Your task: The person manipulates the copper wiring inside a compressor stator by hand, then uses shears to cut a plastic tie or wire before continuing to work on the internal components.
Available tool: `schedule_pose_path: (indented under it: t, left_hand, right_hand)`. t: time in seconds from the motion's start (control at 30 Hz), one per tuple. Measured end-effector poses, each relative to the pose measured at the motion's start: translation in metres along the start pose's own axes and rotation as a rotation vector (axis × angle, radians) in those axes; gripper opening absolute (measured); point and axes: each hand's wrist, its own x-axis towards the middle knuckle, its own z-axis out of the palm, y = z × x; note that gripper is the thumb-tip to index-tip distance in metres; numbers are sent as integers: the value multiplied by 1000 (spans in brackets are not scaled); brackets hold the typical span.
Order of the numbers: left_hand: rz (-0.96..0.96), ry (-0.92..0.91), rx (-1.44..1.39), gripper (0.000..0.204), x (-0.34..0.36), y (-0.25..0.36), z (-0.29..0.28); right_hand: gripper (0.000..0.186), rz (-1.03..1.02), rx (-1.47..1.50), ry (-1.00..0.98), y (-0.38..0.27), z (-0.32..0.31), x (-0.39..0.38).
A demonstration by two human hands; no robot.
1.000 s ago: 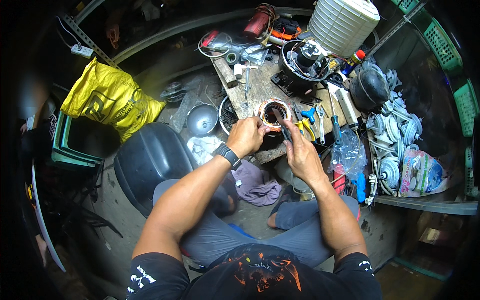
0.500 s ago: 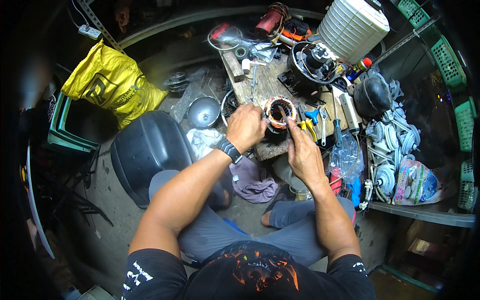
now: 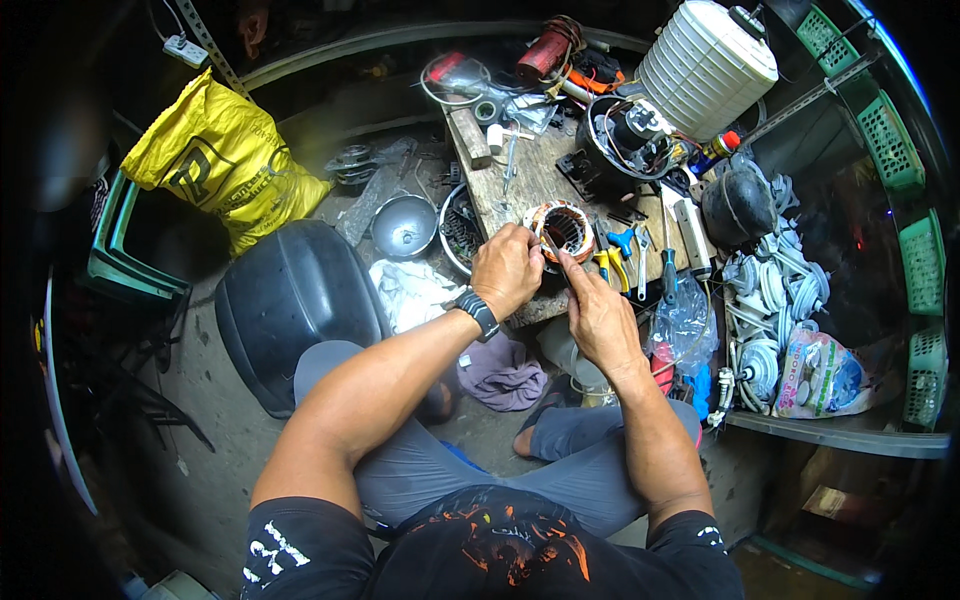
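Note:
A ring-shaped motor stator (image 3: pixel 572 224) with copper-coloured windings and pale lacing stands at the near edge of the wooden bench. My left hand (image 3: pixel 506 268) is closed at its left rim, fingertips pressed together; whatever they pinch is hidden. My right hand (image 3: pixel 602 318) grips a slim dark tool (image 3: pixel 556 248), whose tip points at the stator's near-left rim; its exact kind is unclear. Right of the stator lie yellow-handled pliers (image 3: pixel 618 268), a blue T-shaped tool (image 3: pixel 622 240), a wrench (image 3: pixel 643 265) and a screwdriver (image 3: pixel 669 272).
An open motor housing (image 3: pixel 625 135) with wires sits farther back on the bench (image 3: pixel 530 180). A wooden block (image 3: pixel 468 138) lies at its left edge. Pale plastic parts (image 3: pixel 775 290) crowd the right side. A black rounded case (image 3: pixel 300 310) and a yellow bag (image 3: pixel 215 165) are at left.
The slim tool has shifted from over the stator's opening to its near-left rim, my right hand moving slightly nearer and left. My left hand has tilted in against the rim. The view has shifted slightly.

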Motion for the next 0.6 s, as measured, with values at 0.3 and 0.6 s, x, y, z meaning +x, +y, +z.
schedule_pose_path:
  t: [0.3,0.6]
  left_hand:
    - [-38,-35,16,22,2,-4,7]
    - [-54,-24,-77,23,-4,-6,10]
  right_hand:
    - [57,18,-126,-77,-5,4,0]
    - [59,-1,-211,-112,-11,0,3]
